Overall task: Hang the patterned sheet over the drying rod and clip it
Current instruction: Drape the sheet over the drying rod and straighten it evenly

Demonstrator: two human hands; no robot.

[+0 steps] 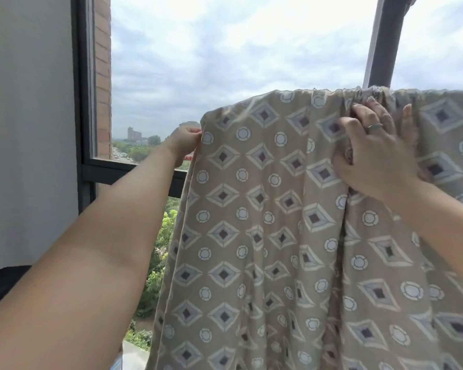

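bright overcast daylight through window [225, 49]; soft shadows, slight blur, wide-angle edge distortion.

A plain pale grey wall [27, 129] fills the left side, meeting a dark window frame [82, 102] with a brick pier [103, 76] just outside it. Beyond the glass lie a bright, cloudy sky [225, 49], distant buildings [134, 134] and green treetops [161, 249] far below. A dark post [382, 44] rises at upper right.

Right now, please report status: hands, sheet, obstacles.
Left hand pinches edge of beige diamond-patterned fabric sheet. Right hand grips its bunched top. Sheet draped; nothing blocking.
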